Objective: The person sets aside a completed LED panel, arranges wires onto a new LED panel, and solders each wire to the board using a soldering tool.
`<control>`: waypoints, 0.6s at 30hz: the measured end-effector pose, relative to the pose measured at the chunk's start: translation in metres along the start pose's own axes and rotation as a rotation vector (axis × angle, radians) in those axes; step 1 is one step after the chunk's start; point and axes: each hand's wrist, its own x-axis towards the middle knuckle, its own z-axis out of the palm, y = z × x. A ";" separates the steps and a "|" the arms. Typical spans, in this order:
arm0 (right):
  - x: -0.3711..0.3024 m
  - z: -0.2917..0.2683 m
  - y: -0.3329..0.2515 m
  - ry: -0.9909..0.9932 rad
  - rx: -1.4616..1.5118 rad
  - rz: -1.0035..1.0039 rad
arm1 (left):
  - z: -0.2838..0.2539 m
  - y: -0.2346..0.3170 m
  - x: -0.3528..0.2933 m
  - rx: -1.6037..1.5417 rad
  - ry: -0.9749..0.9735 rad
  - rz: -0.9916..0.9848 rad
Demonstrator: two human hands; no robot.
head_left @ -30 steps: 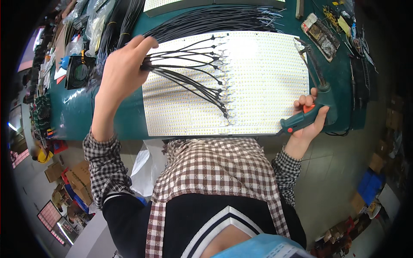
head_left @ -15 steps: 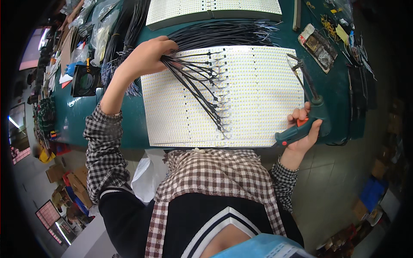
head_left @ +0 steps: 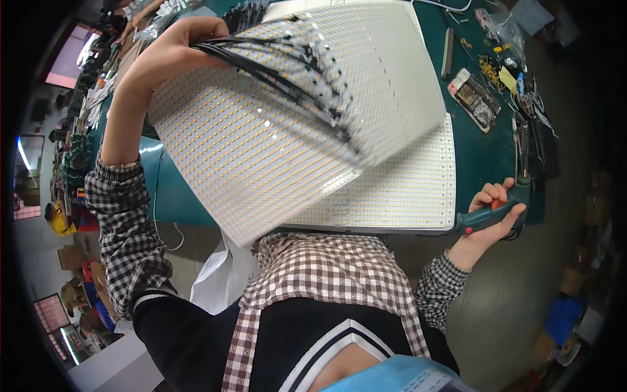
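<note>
My left hand (head_left: 173, 57) is closed round a bundle of black wires (head_left: 277, 75) at the upper left. Those wires run to the middle of a white LED panel (head_left: 215, 130), which hangs lifted and tilted from them, blurred by motion. Beneath it lies another white LED panel (head_left: 411, 196), partly covered, flat at the table's near edge. Off to the right, my right hand (head_left: 483, 238) grips the green handle of a soldering gun (head_left: 482, 220) with a red trigger. The gun's tip points away from me, beside the panels.
On the green table (head_left: 467, 153), a dark, stained tray (head_left: 475, 101) lies at the right, near yellow scraps (head_left: 490, 70) and a narrow bar (head_left: 447, 52). Loose cables (head_left: 532, 104) sit at the far right edge. A white bag (head_left: 215, 281) hangs below the table's near edge.
My left hand has moved left and up with the wires, raising the top panel off the one beneath and tilting it. My right hand has carried the soldering gun rightward, away from the panels.
</note>
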 end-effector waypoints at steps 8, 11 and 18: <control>0.009 -0.008 0.005 0.000 0.033 -0.051 | 0.080 0.031 -0.054 -0.571 0.613 -0.304; 0.016 -0.005 0.007 -0.004 0.047 -0.042 | 0.150 0.041 -0.056 -0.964 0.926 -0.195; 0.036 0.004 0.023 -0.159 0.125 0.093 | 0.252 0.024 -0.036 -1.098 1.263 -0.103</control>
